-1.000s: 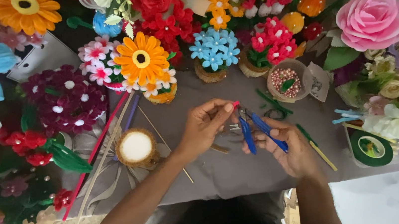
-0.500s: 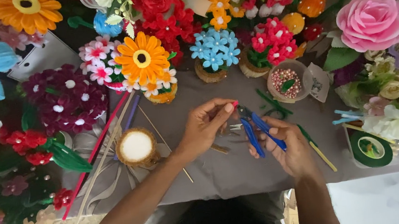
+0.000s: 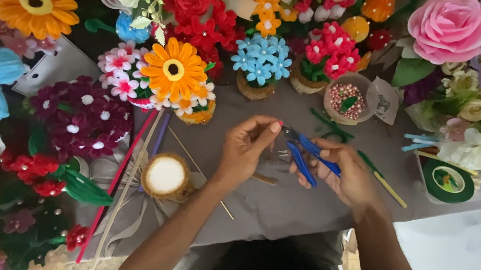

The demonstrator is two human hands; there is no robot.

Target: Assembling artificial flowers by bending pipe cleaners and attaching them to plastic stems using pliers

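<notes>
We see the right hand (image 3: pixel 350 171) wrapped around small pliers with blue handles (image 3: pixel 309 154), with the tips pointing up and left. The left hand (image 3: pixel 248 149) is pinched narrow, thumb and finger closed on something too small to tell, right at the plier tips. Both hands are over the middle of the gray table (image 3: pixel 273 209). Just left of the left hand sits a little round basket with a white top (image 3: pixel 165 177). Thin sticks (image 3: pixel 131 177) lie beside it. Up and right is a clear cup of beads (image 3: pixel 348 98), and a roll of green tape (image 3: pixel 448 181) sits far right. Flowers crowd the top and both sides, like the orange flower (image 3: pixel 174 70) and the pink rose (image 3: pixel 450 26). The only open room is the gray patch near the front edge, under the arms
</notes>
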